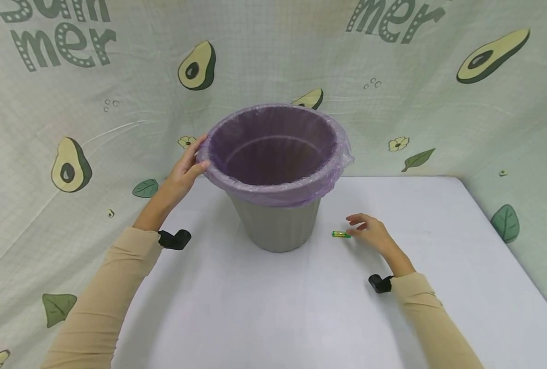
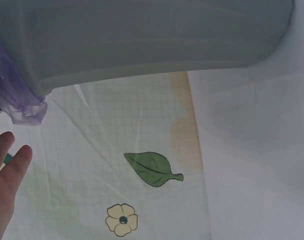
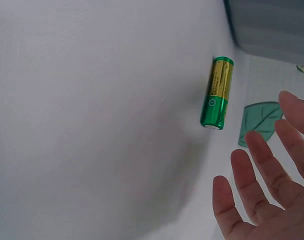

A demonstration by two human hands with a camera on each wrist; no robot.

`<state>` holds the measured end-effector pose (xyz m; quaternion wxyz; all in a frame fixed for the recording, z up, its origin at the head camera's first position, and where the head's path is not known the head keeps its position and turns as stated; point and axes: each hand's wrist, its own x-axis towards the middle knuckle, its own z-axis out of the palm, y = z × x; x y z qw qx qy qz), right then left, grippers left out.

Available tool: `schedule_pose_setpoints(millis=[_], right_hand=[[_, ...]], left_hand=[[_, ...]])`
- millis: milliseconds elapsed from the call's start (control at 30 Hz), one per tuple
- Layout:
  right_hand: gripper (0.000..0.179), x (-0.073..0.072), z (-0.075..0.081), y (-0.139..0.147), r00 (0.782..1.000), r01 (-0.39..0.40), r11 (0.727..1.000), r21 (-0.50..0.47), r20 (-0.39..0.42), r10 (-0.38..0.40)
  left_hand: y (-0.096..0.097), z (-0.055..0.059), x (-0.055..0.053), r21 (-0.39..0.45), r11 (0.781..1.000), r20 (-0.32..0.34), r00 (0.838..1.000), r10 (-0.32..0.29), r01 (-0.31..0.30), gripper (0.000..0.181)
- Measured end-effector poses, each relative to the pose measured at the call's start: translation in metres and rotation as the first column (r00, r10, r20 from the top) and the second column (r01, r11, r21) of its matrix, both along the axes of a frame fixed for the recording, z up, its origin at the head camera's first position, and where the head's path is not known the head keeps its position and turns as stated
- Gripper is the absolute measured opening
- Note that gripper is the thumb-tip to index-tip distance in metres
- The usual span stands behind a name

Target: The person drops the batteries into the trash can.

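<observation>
A grey bin [image 1: 278, 228] stands upright on the white table, lined with a purple bag [image 1: 273, 190] folded over its rim. At the bin's left side my left hand [image 1: 185, 171] has its fingertips and thumb right at the bagged rim. Its fingers [image 2: 21, 162] look straight in the left wrist view. A green and gold battery [image 3: 219, 92] lies on the table to the right of the bin's base. My right hand [image 1: 370, 233] is just beside the battery, fingers spread and slightly bent, with nothing in its grasp.
The white table [image 1: 264, 312] reaches back to a hanging cloth [image 1: 139, 97] printed with avocados, leaves and lettering. Each wrist wears a black camera, such as the left wrist camera [image 1: 176, 240].
</observation>
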<state>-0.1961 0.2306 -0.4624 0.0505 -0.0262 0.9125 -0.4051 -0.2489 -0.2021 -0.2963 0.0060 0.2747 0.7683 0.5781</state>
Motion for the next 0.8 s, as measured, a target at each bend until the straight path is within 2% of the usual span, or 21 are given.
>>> schedule_pose_setpoints(millis=[233, 500, 800], right_hand=[[0.041, 0.000, -0.007, -0.002, 1.000, -0.015, 1.000, 0.001, 0.012, 0.015], [0.038, 0.001, -0.012, -0.004, 0.999, -0.029, 0.999, 0.014, 0.046, 0.028], [0.030, 0.001, -0.018, -0.009, 0.999, -0.035, 0.998, 0.043, 0.025, 0.034]], left_hand=[[0.000, 0.002, 0.001, 0.007, 1.000, -0.003, 1.000, 0.001, -0.001, 0.061], [-0.001, 0.002, 0.001, -0.029, 1.000, 0.011, 1.000, 0.002, -0.001, 0.062], [-0.001, 0.003, 0.003, -0.043, 0.999, 0.007, 1.000, 0.012, -0.012, 0.061]])
